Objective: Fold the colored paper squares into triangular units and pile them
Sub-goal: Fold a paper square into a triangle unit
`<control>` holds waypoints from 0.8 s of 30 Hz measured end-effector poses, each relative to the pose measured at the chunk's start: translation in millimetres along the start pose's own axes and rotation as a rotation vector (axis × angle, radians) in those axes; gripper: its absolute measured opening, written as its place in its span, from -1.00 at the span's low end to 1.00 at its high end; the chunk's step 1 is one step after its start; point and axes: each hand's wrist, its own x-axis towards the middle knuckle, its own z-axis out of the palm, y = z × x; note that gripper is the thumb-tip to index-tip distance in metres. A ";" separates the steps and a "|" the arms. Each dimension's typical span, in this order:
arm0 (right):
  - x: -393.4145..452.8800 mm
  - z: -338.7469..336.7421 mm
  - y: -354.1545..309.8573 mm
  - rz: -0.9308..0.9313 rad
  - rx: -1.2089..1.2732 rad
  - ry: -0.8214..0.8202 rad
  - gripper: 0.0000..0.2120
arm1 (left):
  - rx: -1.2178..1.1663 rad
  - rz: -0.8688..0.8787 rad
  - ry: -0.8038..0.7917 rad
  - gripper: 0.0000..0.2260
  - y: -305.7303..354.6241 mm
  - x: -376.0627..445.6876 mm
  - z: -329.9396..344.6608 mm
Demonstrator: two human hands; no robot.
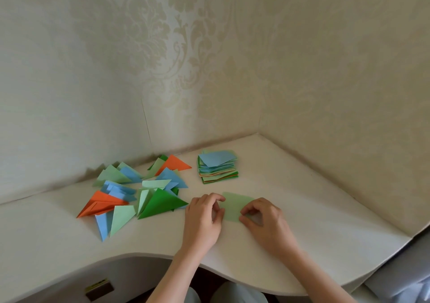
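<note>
Cream damask wallpaper (209,46) covers both walls, which meet in a corner behind the white worktop (314,209) (its front edge curves inward). Soft daylight falls evenly; a grey cushion (404,272) sits lower right.

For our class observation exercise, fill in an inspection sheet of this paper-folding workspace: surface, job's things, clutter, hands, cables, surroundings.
Surface: white table with a curved front edge, set into a corner.
Job's things: light green sheet flat between the hands; stack of paper squares behind it, blue on top; pile of folded triangles to the left, in green, blue and orange.
Clutter: nothing seen.
Hands: left hand and right hand each pinch the sheet's near edge with curled fingers.
Cables: nothing seen.
Surroundings: patterned cream wallpaper; small dark object below the table.
</note>
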 end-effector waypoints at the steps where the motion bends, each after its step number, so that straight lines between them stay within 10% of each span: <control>1: -0.2 -2.2 -0.2 0.000 0.009 -0.012 -0.87 | 0.001 0.000 -0.003 -0.81 0.4 0.0 -0.5; 24: -9.5 -21.6 -4.1 -0.002 0.051 -0.025 -0.56 | 0.287 0.083 -0.145 -0.60 26.8 -22.6 0.6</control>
